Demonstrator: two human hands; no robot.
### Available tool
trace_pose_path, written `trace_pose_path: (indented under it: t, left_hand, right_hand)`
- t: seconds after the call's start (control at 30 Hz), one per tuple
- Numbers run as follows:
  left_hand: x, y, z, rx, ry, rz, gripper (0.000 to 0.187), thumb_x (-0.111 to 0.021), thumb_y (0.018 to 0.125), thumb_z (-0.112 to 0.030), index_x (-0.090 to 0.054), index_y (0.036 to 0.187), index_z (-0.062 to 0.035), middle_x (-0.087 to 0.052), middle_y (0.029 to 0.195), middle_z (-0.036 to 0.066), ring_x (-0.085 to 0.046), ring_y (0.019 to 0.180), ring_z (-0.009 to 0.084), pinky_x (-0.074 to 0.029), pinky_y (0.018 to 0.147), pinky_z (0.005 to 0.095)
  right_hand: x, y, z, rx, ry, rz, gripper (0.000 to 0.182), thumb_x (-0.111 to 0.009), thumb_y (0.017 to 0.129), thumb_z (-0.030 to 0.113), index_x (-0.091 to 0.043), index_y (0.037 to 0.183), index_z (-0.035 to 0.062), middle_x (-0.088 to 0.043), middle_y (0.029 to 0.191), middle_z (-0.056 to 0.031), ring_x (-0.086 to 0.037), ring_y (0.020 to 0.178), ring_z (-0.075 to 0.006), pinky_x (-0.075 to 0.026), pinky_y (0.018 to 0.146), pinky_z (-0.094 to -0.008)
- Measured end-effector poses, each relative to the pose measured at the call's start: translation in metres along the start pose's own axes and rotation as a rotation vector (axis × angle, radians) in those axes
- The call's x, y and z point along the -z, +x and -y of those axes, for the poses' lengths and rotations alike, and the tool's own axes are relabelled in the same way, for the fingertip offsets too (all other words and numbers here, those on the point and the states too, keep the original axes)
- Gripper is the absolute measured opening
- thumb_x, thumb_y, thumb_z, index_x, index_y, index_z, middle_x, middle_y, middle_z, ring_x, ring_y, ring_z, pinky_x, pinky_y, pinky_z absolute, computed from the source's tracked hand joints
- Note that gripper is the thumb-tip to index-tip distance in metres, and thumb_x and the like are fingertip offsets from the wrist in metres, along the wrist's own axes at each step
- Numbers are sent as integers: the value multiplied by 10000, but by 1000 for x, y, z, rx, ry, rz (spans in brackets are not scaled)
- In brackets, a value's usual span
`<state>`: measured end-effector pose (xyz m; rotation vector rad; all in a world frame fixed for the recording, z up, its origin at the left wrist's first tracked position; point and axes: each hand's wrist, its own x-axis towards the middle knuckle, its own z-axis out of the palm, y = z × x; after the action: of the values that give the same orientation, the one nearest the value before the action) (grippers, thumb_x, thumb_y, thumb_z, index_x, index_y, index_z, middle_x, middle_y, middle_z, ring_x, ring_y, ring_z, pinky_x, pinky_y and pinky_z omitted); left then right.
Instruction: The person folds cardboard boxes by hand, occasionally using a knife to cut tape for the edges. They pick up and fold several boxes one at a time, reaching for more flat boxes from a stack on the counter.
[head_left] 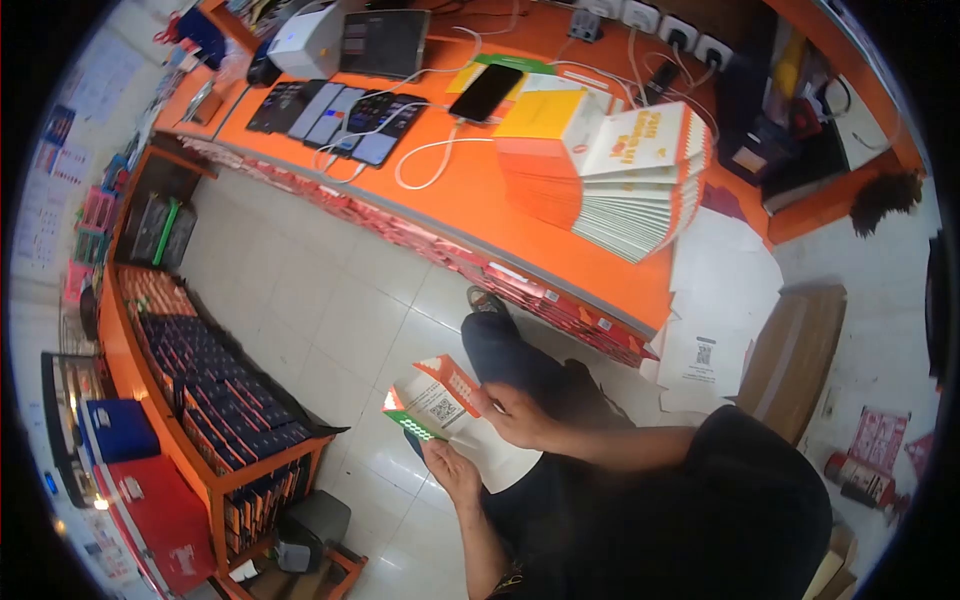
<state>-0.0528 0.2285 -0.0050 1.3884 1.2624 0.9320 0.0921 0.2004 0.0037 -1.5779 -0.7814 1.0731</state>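
I hold a printed folding card (pixel 444 408) low over my lap, partly unfolded. Its cream inside carries a QR code, with an orange flap on one side and a green flap with white marks on another. My left hand (pixel 455 472) pinches the card's lower edge by the green flap. At the orange flap my right hand (pixel 512 415) has its thumb against the card, fingers curled and partly hidden. On the orange counter (pixel 450 210) above, a fanned stack of similar cards (pixel 640 185) leans beside a yellow-orange box (pixel 545 130).
Several phones (pixel 375 130) with white cables lie on the counter, along with a black phone (pixel 487 93). Chargers (pixel 680 35) fill sockets at the back. A rack of boxed goods (pixel 215 370) stands left, near a red case (pixel 165 515). Cardboard (pixel 795 355) leans at right.
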Motion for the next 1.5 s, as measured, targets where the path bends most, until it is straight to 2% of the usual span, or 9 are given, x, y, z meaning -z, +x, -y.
trace_pose_path:
  t: [0.3, 0.37, 0.5, 0.63, 0.77, 0.97, 1.03, 1.23, 1.5]
  left_hand:
    - [-11, 22, -52, 778, -789, 394, 605, -304, 1012, -481, -344, 1435, -50, -455, 1404, 131, -501, 1238, 274, -390, 1045, 401]
    - [-21, 24, -46, 595, -560, 172, 607, -331, 1007, -473, -345, 1430, -39, -464, 1394, 123, -496, 1242, 264, -407, 1028, 407]
    - [-38, 26, -49, -101, -65, 143, 559, -359, 1004, -408, -507, 1251, 72, -606, 1152, 171, -604, 1008, 232, -499, 816, 358]
    - [-48, 21, -32, -181, -41, 63, 524, -374, 983, -360, -562, 1151, 99, -642, 1042, 171, -625, 915, 222, -495, 779, 326]
    - [-43, 23, -71, 425, -443, 499, 617, -449, 948, -426, -425, 1357, 34, -547, 1300, 168, -538, 1192, 289, -418, 1001, 415]
    - [-27, 3, -64, 540, -439, 559, 723, -485, 936, -540, -358, 1430, -26, -483, 1394, 125, -476, 1269, 301, -351, 1069, 449]
    - [-3, -11, -48, 857, -648, 808, 780, -591, 886, -515, -341, 1438, -23, -471, 1406, 114, -447, 1298, 296, -366, 1060, 453]
    - [-9, -14, -62, 613, -206, 611, 705, -697, 786, -309, -440, 1331, 57, -582, 1240, 167, -600, 1099, 255, -481, 924, 376]
    - [-130, 92, -169, -245, -568, 200, 608, -623, 855, -272, -420, 1317, 67, -560, 1223, 126, -560, 1055, 194, -455, 863, 311]
  right_hand:
    - [29, 13, 40, 398, 182, -267, 206, -711, 836, 116, -519, 827, 45, -474, 833, -71, -470, 689, -174, -403, 613, -278]
    - [30, 18, 45, 432, -31, -448, 271, -689, 863, 227, -496, 858, 37, -483, 836, -87, -507, 755, -215, -440, 684, -382]
    - [57, 7, 33, -15, 161, 106, 654, -679, 869, 437, -432, 1285, -4, -525, 1146, -165, -517, 1116, -250, -408, 964, -386]
    - [55, -15, 22, 385, 257, -17, 639, -595, 893, 533, -523, 1209, -18, -532, 1185, -184, -535, 1087, -334, -424, 941, -414]
    - [71, -11, 26, 383, 248, -178, 537, -376, 1008, 448, -573, 1143, -34, -572, 1120, -190, -556, 1035, -306, -428, 905, -387]
    - [95, -31, 45, 401, 136, -103, 270, -514, 959, 206, -634, 1008, -32, -603, 924, -165, -574, 857, -274, -444, 776, -372]
    - [97, -44, 32, 733, 117, -110, 187, -593, 894, 148, -655, 944, -22, -599, 842, -135, -575, 806, -268, -443, 748, -374]
    - [102, -58, 29, 492, 131, 106, 330, -611, 880, 202, -577, 1105, -37, -478, 1173, -185, -460, 1066, -324, -338, 915, -458]
    - [201, -3, 144, 747, -351, -508, 691, -780, 775, 387, -440, 1233, -3, -398, 1292, -247, -373, 1251, -382, -310, 1040, -470]
